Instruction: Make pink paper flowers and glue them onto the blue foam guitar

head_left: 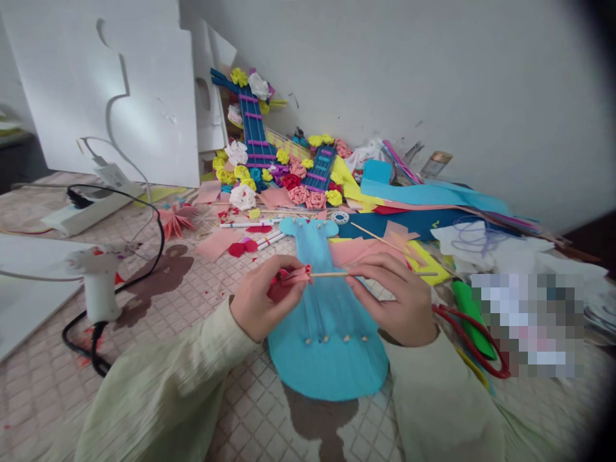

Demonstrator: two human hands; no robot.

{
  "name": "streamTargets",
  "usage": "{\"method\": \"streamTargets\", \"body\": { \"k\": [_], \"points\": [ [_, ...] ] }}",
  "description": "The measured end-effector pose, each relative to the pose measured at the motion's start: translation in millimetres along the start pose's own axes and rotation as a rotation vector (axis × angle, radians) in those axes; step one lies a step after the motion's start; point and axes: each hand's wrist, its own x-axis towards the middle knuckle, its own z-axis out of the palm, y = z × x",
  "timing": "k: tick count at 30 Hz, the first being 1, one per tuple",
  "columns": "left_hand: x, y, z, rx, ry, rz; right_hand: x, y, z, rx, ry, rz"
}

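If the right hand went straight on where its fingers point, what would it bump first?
Probably the pink paper at the end of the stick, held in the left hand, though depth is unclear.

Shows no readable text, label, brand, number or sign. Is obscured beyond reading at the pixelated patch (534,324), right; is too small to tell on the jar (437,164), rear.

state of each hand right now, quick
Left hand: closed, pinching pink paper.
Right hand: closed, holding a thin stick.
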Motion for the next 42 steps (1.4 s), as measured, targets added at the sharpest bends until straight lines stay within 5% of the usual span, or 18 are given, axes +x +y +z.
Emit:
{"method": "streamTargets", "body": {
  "k": [14,42],
  "points": [
    [7.8,0.7,-4.2,0.148,0.002,0.162,0.2,2.4,1.5,-0.172,0.015,-0.135],
    [4.4,-5.2,-2.2,0.29,0.073,0.162,-1.0,3.4,4.1,-0.181,-0.031,-0.029]
  ]
}}
